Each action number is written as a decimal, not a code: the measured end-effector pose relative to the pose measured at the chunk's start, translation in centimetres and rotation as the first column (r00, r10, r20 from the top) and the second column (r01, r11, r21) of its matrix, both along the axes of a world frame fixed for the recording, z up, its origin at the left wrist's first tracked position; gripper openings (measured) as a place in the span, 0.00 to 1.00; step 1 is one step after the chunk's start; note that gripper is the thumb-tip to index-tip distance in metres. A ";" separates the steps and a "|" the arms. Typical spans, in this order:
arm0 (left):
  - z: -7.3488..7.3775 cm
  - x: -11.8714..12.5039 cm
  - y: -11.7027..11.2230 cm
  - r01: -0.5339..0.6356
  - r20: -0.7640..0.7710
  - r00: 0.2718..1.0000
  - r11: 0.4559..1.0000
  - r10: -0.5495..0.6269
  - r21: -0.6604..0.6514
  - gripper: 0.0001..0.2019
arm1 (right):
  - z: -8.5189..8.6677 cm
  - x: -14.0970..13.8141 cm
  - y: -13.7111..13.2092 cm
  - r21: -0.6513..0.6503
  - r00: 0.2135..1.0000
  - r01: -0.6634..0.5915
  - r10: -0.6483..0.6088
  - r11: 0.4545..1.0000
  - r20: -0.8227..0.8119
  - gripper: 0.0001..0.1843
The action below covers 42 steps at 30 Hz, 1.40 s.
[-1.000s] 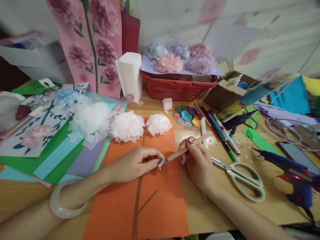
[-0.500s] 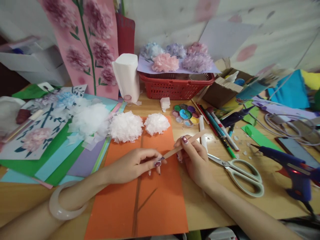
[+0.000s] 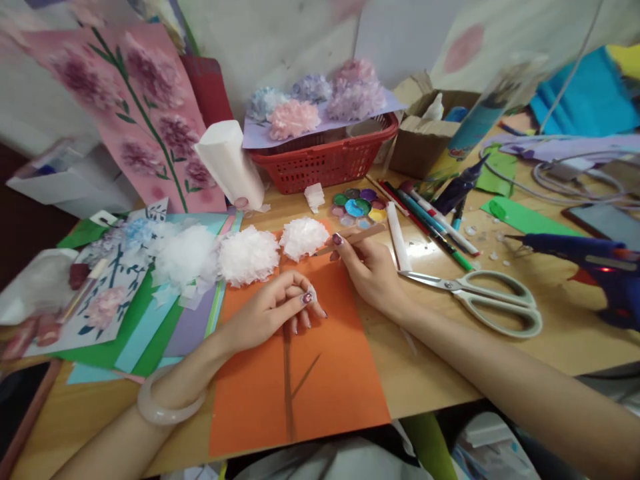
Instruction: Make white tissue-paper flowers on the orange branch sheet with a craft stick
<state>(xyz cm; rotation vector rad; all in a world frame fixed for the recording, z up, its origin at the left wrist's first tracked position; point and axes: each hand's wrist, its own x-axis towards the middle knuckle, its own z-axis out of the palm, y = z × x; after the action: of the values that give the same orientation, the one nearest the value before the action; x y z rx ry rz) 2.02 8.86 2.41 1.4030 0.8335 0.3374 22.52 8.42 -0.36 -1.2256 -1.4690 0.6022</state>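
An orange sheet (image 3: 310, 387) with a painted brown stem lies in front of me. My left hand (image 3: 273, 310) rests on it, thumb and fingers pinched on a tiny whitish bit I cannot make out. My right hand (image 3: 367, 270) grips a wooden stick (image 3: 367, 235) whose tip points toward the paint palette (image 3: 357, 205). Two white tissue flowers (image 3: 249, 255) (image 3: 303, 237) sit at the sheet's top edge. A white bangle (image 3: 167, 407) circles my left wrist.
Scissors (image 3: 480, 300) and a blue glue gun (image 3: 595, 267) lie at right, with pens (image 3: 425, 217) beside them. A red basket (image 3: 325, 163) carrying tissue flowers stands behind. Coloured paper sheets (image 3: 145, 333) pile up at left, next to a pink flower panel (image 3: 140, 113).
My right hand has pulled the stick away from my left fingertips, up toward the palette. The left hand stays pinched on the sheet. The view has tilted.
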 end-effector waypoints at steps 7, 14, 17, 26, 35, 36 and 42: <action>1.2 0.1 1.7 -0.250 -0.044 0.953 0.860 0.300 0.445 0.06 | -0.4 0.0 0.8 -0.006 0.996 0.033 -0.034 0.999 -0.081 0.15; -0.4 1.6 3.8 -0.085 -0.113 0.921 0.475 0.374 0.876 0.06 | -0.5 0.0 1.2 -0.033 0.993 0.030 -0.034 0.999 -0.110 0.14; -0.9 2.2 4.1 -0.022 -0.158 0.898 0.401 0.412 0.916 0.08 | -0.4 -0.1 1.2 -0.049 0.989 0.038 -0.045 0.998 -0.142 0.13; -0.5 2.9 4.2 0.060 -0.212 0.852 0.314 0.479 0.948 0.07 | 0.2 -0.2 -0.1 -0.003 0.999 0.018 -0.018 1.000 -0.028 0.14; 0.0 2.7 4.3 0.124 -0.272 0.839 0.321 0.472 0.939 0.07 | -0.1 -0.4 0.5 -0.025 0.997 -0.047 0.048 0.999 0.053 0.14; 0.0 2.7 4.3 0.126 -0.271 0.840 0.316 0.470 0.940 0.07 | -0.1 -0.4 0.4 -0.027 0.997 -0.046 0.048 0.999 0.056 0.14; 0.3 2.6 4.6 0.191 -0.301 0.822 0.265 0.483 0.945 0.05 | 0.1 -0.3 0.1 -0.015 0.999 -0.028 0.028 0.999 0.020 0.14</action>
<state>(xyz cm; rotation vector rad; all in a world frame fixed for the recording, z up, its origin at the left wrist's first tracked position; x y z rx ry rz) 4.66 13.42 2.75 2.7237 1.3633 0.6989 22.21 8.54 -0.24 -1.2276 -1.5028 0.6227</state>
